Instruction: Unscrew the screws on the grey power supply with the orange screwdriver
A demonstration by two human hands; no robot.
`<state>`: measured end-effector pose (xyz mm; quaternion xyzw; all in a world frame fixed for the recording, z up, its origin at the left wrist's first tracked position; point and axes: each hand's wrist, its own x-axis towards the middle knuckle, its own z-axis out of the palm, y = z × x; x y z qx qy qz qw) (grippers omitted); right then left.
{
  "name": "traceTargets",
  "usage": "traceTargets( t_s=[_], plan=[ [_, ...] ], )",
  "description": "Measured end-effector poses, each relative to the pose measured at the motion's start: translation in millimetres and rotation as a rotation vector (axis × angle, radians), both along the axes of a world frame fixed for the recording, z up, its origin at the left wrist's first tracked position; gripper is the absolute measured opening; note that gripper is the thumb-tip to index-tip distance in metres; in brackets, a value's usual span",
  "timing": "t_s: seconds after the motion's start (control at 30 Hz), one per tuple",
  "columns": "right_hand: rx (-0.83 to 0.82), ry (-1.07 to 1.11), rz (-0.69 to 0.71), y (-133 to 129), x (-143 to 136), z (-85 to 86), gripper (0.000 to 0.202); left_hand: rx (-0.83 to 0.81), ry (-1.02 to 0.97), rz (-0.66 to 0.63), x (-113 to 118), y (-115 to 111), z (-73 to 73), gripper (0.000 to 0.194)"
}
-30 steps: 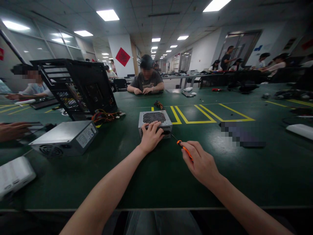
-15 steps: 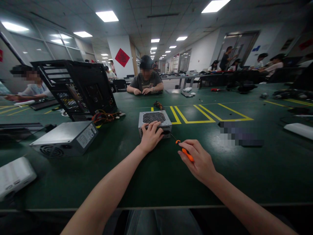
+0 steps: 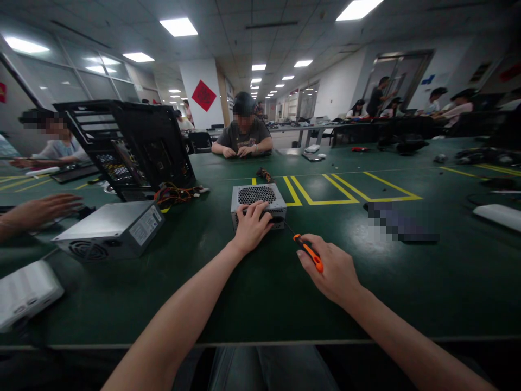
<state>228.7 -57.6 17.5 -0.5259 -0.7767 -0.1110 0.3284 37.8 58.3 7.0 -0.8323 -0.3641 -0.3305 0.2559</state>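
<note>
A small grey power supply unit (image 3: pixel 259 194) with a honeycomb vent on top sits on the green table in front of me. My left hand (image 3: pixel 252 225) grips it from the near side, fingers bent over its top edge and covering much of the front face. My right hand (image 3: pixel 331 266) is closed around the orange and black handle of a screwdriver (image 3: pixel 310 253). Its thin shaft points up and left to the unit's lower right front. The tip meets the front near my left fingertips, where I cannot make out the exact contact.
To the left lie a larger silver power supply (image 3: pixel 106 225), an open black computer case (image 3: pixel 157 146) with coloured cables and a white power bank (image 3: pixel 28 293). Another person's hand (image 3: pixel 44 213) reaches in there. A co-worker (image 3: pixel 244 133) sits opposite. A blurred-out dark object (image 3: pixel 419 231) lies right.
My right fingers have shifted on the screwdriver, showing more of its handle. Another person's hand has come in from the left edge. My left hand and the power supply stay put.
</note>
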Motion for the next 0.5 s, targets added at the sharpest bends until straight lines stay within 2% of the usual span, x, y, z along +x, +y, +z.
traceTargets(
  t_s=[0.17,0.33,0.5],
  plan=[
    [0.035,-0.099,0.097,-0.9,-1.5,-1.1,0.017,-0.002,0.002,-0.001,0.0,-0.4,0.3,0.010],
    [-0.013,-0.165,0.120,-4.7,-6.9,4.5,0.014,-0.006,0.001,0.000,0.2,-0.9,0.5,0.010],
    [-0.002,-0.083,0.058,-5.0,-6.8,4.1,0.029,-0.001,-0.007,-0.006,0.4,-0.7,-0.1,0.010]
  ],
)
